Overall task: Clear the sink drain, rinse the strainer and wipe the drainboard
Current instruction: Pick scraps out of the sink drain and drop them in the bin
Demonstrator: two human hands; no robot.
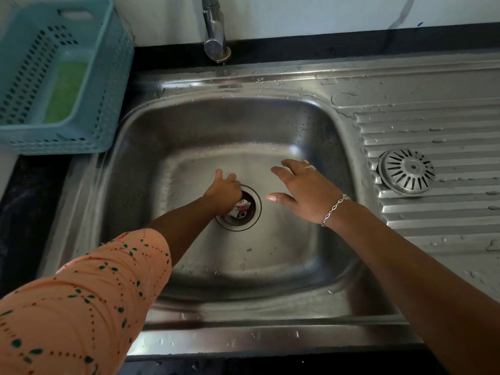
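Observation:
A steel sink [284,125] fills the middle of the view, its round drain [255,209] at the bottom centre. My left hand [223,192] reaches into the drain, fingers closed on a crumpled white printed wrapper [240,209] lodged there. Just to the right of the drain my right hand [303,190] hovers over the basin floor with fingers spread and nothing in it. The round slotted metal strainer [405,171] lies on the ribbed drainboard [438,220] at the right, apart from both hands.
A teal perforated plastic basket [89,109] holding something green [66,90] stands on the black counter at the upper left. The tap [215,31] rises behind the basin. Water drops dot the sink rim and drainboard.

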